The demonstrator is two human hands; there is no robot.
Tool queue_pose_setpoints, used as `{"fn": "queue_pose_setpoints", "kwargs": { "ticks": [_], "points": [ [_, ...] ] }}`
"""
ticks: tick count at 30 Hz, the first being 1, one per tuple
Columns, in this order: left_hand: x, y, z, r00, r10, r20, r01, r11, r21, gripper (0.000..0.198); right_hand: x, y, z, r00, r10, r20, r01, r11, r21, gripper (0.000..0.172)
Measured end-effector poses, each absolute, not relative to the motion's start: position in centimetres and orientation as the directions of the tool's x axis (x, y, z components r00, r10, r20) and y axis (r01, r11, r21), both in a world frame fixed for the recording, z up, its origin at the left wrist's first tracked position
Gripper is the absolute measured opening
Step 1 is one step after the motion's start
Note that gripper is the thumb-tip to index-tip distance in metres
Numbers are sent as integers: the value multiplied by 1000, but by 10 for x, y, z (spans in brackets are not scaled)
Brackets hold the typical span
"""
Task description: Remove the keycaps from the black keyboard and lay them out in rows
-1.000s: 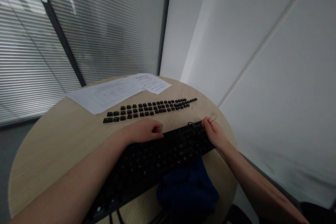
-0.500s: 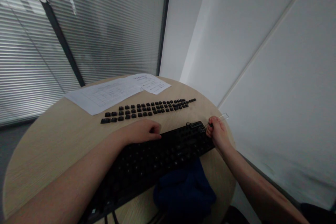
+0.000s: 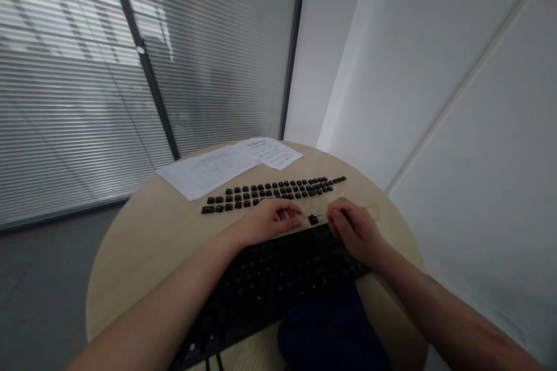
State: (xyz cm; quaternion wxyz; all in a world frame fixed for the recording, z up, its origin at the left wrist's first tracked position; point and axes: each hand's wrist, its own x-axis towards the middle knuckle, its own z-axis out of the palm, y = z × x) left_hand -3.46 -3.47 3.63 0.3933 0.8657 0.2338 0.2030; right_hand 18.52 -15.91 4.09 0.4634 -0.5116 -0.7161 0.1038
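A black keyboard (image 3: 278, 278) lies at a slant across the near part of the round table. My right hand (image 3: 355, 231) is closed around a wire keycap puller (image 3: 322, 216) above the keyboard's far right part. At the puller's wire end hangs a single black keycap (image 3: 313, 219). My left hand (image 3: 272, 221) reaches over the keyboard's far edge, thumb and fingers apart, with nothing in them. Its fingertips point at the keycap, a short gap away. Beyond both hands, several loose black keycaps (image 3: 261, 194) lie in rows on the tabletop.
Printed paper sheets (image 3: 213, 171) lie at the table's far side. A dark blue cloth item (image 3: 331, 330) sits at the keyboard's near side. Cables (image 3: 214, 362) show at the bottom. A white wall (image 3: 470, 156) stands to the right, and a window with blinds (image 3: 226, 69) behind.
My right hand has lifted away from the keyboard's right end and moved left with the puller, a keycap now at its end. My left hand has opened and moved toward it. The view has shifted.
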Motion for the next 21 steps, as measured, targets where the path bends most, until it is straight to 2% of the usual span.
{"fn": "queue_pose_setpoints", "kwargs": {
  "ticks": [3,5,10,12,17,21],
  "points": [
    [-34,-35,32,817,568,97,154,-378,913,42,168,-152,41,-180,733,655,700,564,-439,30],
    [-34,-34,30,829,557,44,143,-287,947,39,162,-150,35,-242,690,682,710,605,-360,27],
    [-31,-29,26,827,562,-13,185,-251,950,29,164,-150,21,-360,624,694,762,626,-167,23],
    [-30,-27,25,815,578,-30,203,-237,950,28,169,-151,18,-324,630,706,795,586,-157,25],
    [-30,-23,22,764,644,-36,209,-196,958,31,186,-151,17,-179,658,731,840,489,-235,29],
    [-30,-24,20,776,631,-9,123,-137,983,35,190,-146,17,-150,663,734,897,403,-180,31]
  ]
}}
